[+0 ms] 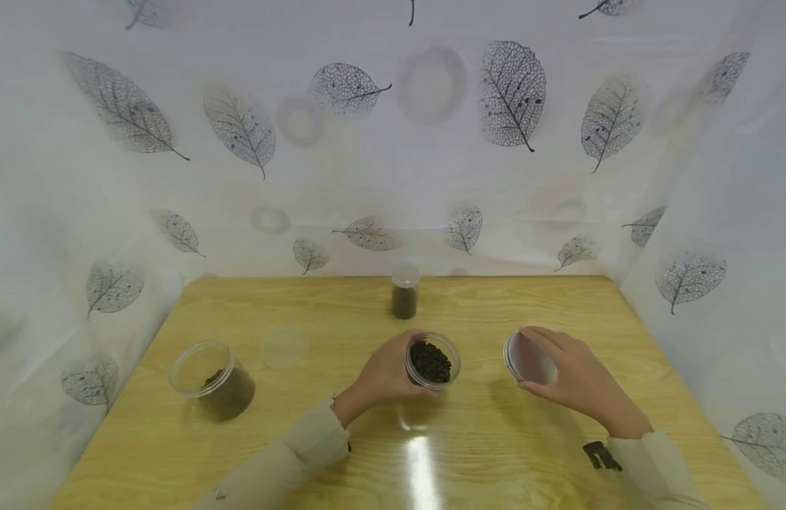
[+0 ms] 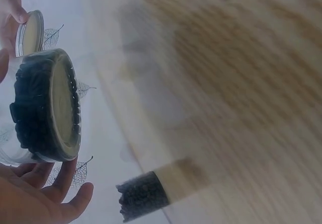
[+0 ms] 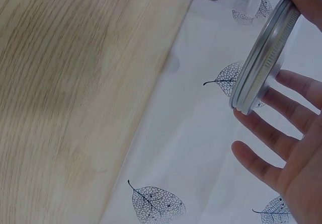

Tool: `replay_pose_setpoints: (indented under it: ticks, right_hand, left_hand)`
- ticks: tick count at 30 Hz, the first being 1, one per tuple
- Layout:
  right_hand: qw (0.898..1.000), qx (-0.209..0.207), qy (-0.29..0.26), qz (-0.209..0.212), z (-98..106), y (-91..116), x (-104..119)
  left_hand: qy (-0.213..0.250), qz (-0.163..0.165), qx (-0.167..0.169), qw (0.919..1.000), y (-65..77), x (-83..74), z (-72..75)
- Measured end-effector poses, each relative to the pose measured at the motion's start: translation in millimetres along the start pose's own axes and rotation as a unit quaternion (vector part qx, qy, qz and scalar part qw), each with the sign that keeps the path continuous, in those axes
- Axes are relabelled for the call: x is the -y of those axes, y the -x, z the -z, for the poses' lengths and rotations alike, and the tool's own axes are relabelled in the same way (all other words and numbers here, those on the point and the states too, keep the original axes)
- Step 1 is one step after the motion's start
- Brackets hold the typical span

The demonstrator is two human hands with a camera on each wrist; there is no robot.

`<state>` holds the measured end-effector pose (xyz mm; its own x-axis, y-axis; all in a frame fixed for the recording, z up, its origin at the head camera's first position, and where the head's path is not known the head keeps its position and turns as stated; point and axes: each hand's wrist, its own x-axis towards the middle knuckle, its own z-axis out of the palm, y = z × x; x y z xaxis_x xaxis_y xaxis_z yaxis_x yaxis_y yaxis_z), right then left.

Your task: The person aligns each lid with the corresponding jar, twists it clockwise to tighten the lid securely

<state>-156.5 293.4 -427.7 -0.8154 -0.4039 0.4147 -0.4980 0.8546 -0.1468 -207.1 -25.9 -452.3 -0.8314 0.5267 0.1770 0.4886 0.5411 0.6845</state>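
My left hand (image 1: pixel 389 367) grips a clear round jar (image 1: pixel 458 358) by its side. The jar has no lid on, and dark bean-like pieces (image 1: pixel 429 362) fill part of it. In the left wrist view, the jar (image 2: pixel 64 105) is held above the table, its base turned toward the camera. To the right, my right hand (image 1: pixel 577 372) holds a round silver metal lid (image 1: pixel 531 359), apart from the jar. Thumb and fingers pinch the lid's rim (image 3: pixel 264 58) in the right wrist view, where the little finger stands off it.
A small clear jar (image 1: pixel 405 301) with dark contents stands near the wooden table's (image 1: pixel 495 467) back edge. On the left is a larger open jar (image 1: pixel 227 393) part filled with brown contents. A clear disc (image 1: pixel 284 348) lies beside it. Leaf-printed sheeting (image 1: pixel 367 170) surrounds the table.
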Motion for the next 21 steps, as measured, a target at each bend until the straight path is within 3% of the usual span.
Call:
replay_pose_setpoints:
  ticks: [10,21]
  right_hand:
    - [0.999,-0.019,-0.016,0.036,-4.4,-7.9,5.5]
    - [0.998,-0.010,-0.032,0.049,-16.8,-16.1,13.3]
  left_hand:
    - [0.000,0.011,0.004,0.9999,13.7,12.8,0.2]
    - [0.009,0.035,-0.006,0.9993,22.9,19.7,-4.1]
